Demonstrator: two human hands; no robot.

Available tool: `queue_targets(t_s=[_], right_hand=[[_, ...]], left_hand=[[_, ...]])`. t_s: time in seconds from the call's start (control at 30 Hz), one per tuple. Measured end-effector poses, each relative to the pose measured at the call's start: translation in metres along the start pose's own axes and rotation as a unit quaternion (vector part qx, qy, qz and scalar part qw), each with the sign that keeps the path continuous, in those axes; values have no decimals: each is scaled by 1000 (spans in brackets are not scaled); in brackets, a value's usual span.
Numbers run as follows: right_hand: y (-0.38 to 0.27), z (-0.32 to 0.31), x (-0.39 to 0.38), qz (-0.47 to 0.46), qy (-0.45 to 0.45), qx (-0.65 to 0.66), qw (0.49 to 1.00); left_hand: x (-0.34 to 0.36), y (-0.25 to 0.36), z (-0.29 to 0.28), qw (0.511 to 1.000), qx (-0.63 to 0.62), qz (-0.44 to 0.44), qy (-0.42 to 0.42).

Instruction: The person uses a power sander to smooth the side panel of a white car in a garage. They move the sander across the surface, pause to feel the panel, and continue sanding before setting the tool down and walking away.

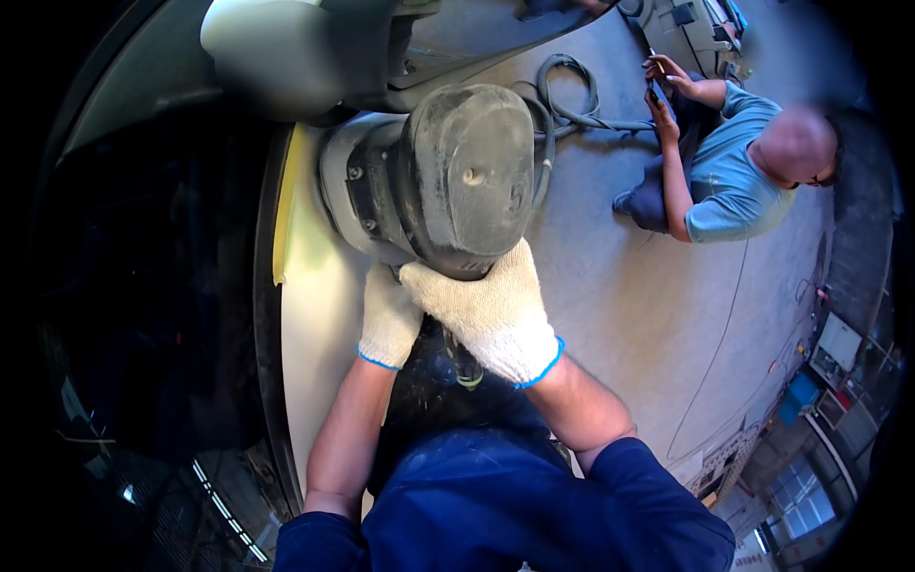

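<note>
My gloved right hand (486, 310) grips the dark, dusty handheld sander (467, 172) at its near end, thumb across the underside of the head. My gloved left hand (386, 319) is beside it on the tool, its fingers mostly hidden behind the body. The sander is over a pale car panel (315, 334) edged with yellow masking tape (284, 200), along a dark window. Below my hands a small fitting (467, 372) hangs from the tool.
At the right, another person (734, 172) in a light blue shirt holds a phone (658, 95). A hose (596, 124) loops over the grey floor (667, 334). Dark car bodywork (429, 48) is at the top; boxes and equipment (829, 362) line the right.
</note>
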State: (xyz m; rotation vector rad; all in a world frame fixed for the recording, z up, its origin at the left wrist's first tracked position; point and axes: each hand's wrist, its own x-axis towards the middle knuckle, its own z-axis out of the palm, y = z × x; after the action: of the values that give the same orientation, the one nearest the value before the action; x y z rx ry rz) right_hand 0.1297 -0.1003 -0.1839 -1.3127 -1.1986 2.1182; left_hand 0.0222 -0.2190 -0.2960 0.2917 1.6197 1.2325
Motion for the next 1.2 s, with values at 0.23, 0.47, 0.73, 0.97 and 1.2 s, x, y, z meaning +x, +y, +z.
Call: queue_targets(t_s=[0.23, 0.47, 0.73, 0.97, 1.2], right_hand=[[4, 6, -20, 26, -11, -12, 1000], [13, 15, -35, 6, -12, -55, 998], [40, 20, -57, -29, 17, -47, 998], [61, 29, -46, -17, 54, -60, 997], [9, 14, 7, -56, 67, 12, 996]], left_hand=[[-26, 1, -4, 998, -57, -40, -9], [-49, 6, -17, 999, 11, -33, -23], [-72, -104, -95, 980, 197, -13, -3], [-50, -107, -103, 981, 190, -29, 9], [39, -46, -66, 992, 111, 40, 38]])
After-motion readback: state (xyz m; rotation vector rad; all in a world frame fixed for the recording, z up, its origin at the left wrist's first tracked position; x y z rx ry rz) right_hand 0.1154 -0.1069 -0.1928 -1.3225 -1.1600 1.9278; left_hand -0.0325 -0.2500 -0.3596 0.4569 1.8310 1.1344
